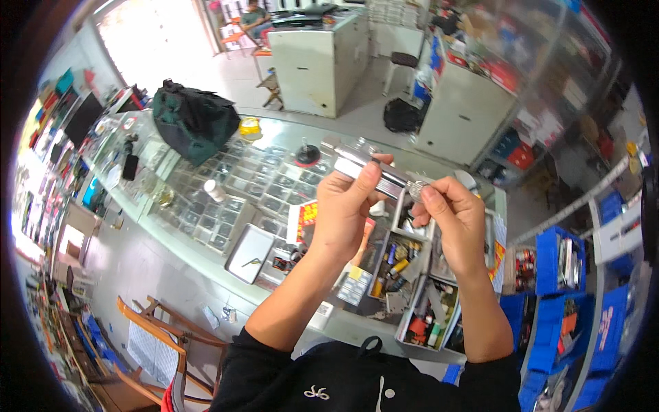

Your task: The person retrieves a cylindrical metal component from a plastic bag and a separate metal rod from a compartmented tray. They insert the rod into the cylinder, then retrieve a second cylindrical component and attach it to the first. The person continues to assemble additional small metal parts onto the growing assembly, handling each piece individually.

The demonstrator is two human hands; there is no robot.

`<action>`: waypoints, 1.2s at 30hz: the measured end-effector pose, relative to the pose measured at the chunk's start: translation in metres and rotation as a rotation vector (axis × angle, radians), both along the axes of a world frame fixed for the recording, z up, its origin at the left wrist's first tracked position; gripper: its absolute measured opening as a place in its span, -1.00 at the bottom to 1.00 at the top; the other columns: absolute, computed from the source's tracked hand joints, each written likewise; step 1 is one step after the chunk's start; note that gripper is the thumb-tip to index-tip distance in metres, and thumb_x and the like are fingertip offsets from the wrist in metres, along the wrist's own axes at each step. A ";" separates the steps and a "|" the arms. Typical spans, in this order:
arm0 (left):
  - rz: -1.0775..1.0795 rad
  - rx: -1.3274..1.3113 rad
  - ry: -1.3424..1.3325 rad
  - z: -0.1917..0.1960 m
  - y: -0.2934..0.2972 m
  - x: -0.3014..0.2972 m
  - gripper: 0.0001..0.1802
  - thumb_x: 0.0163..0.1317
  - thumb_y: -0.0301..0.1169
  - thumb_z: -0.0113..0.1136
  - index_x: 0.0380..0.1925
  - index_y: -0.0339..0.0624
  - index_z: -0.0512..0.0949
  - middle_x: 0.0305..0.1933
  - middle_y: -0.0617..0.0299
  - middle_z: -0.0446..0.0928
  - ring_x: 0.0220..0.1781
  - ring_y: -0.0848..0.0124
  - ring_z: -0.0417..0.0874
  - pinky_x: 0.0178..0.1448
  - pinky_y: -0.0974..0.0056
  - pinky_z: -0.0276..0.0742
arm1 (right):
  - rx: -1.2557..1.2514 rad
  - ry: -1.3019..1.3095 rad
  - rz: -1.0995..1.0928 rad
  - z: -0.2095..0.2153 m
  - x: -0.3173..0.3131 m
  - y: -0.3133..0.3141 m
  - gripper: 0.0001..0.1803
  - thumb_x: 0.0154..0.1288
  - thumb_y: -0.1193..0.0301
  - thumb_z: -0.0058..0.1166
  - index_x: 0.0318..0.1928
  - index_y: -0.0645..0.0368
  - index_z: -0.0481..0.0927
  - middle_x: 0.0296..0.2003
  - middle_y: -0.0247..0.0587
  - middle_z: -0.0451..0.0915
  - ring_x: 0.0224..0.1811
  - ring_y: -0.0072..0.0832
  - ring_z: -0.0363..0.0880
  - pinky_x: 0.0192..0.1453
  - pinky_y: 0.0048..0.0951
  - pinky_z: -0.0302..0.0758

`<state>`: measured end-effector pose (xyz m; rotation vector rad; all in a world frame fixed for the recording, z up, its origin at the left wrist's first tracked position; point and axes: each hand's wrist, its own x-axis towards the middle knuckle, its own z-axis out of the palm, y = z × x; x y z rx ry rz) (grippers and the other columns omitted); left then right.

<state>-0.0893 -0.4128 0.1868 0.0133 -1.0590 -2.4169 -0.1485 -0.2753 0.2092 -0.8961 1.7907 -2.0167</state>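
Observation:
A shiny silver metal cylinder [390, 184] is held up over the glass counter [206, 242], tilted down toward the right. My left hand [345, 214] wraps round its body, with the thumb pressed on top. At its right end, my right hand [454, 218] pinches a small round metal piece [416, 191] between thumb and fingers. Whether that piece is fixed to the cylinder or only touches it, I cannot tell. Below the hands sits a compartment tray [379, 280] of small parts and tools.
A white tray [241, 264] with a small item lies left of my left forearm. A dark bag [193, 120] and a black round-based stand [307, 155] are on the counter. Blue bins [549, 261] line the right. A wooden chair [158, 323] is at lower left; a person [255, 19] sits far back.

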 end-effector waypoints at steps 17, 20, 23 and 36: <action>0.051 0.004 -0.007 0.003 -0.084 -0.009 -0.57 0.27 -0.08 -0.18 -0.30 -0.29 0.41 -0.37 0.10 0.52 -0.28 0.34 0.55 -0.17 0.28 0.48 | 0.170 0.154 0.177 -0.012 0.000 -0.095 -0.68 0.27 0.24 -0.11 -0.32 0.32 0.42 -0.48 -0.28 0.48 -0.53 -0.61 0.42 -0.43 -0.62 0.37; 0.048 0.001 0.004 0.006 -0.087 -0.014 -0.50 0.27 -0.02 -0.24 -0.27 -0.30 0.40 -0.34 0.08 0.52 -0.26 0.33 0.55 -0.15 0.29 0.47 | 0.292 0.355 0.159 -0.011 -0.011 -0.100 -0.68 0.29 0.26 -0.16 -0.32 0.31 0.46 -0.51 -0.26 0.49 -0.51 -0.61 0.43 -0.40 -0.61 0.39; 0.010 -0.032 0.044 0.010 -0.090 -0.016 -0.42 0.27 0.04 -0.31 -0.18 -0.32 0.38 -0.26 0.06 0.51 -0.19 0.33 0.53 -0.07 0.28 0.44 | 0.164 0.045 0.341 -0.007 -0.017 -0.102 -0.66 0.31 0.25 -0.21 -0.32 0.32 0.46 -0.50 -0.23 0.49 -0.49 -0.59 0.43 -0.42 -0.58 0.39; 0.168 -0.207 -0.082 0.010 -0.120 -0.006 -0.65 0.18 -0.23 0.05 -0.20 -0.30 0.46 -0.32 0.21 0.53 -0.36 0.46 0.55 -0.16 0.31 0.51 | -0.116 -0.706 0.616 0.014 -0.024 -0.119 -0.68 0.28 0.25 -0.22 -0.54 0.17 0.34 -0.64 -0.31 0.31 -0.61 -0.55 0.21 -0.50 -0.54 0.21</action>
